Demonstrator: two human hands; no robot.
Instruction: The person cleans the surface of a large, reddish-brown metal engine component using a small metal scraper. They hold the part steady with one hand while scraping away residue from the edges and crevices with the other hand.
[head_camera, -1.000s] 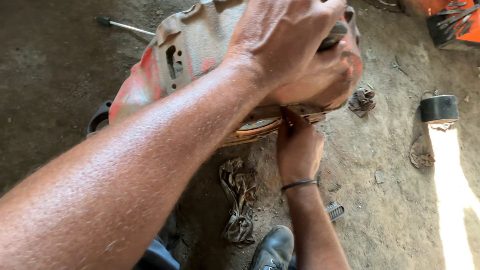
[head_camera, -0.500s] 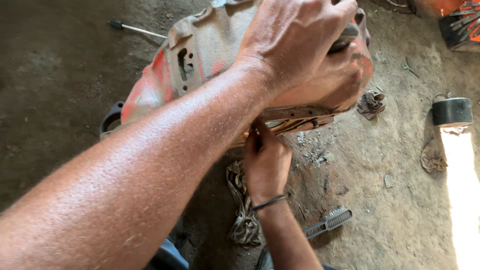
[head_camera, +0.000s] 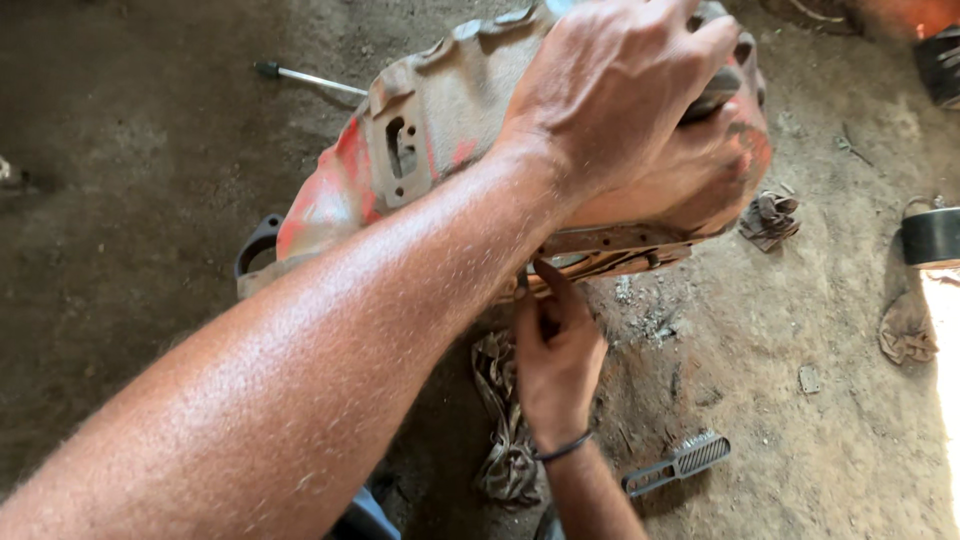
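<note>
On the dirt floor (head_camera: 150, 200), I found the red-painted cast housing (head_camera: 430, 130) tilted on edge. My left hand (head_camera: 620, 95) was clenched over its top to steady it, while my right hand (head_camera: 555, 350), fingers loosely curled, probed its lower flange, apparently empty.

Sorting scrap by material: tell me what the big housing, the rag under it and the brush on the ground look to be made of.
Housing: looks like cast metal, with a rough grainy surface, thick walls and worn red paint over grey. The left hand grips its top; the right hand reaches its lower rim.
Rag: woven cloth, crumpled and grimy.
Brush: dark ribbed head and handle, probably plastic or metal; unclear.
</note>
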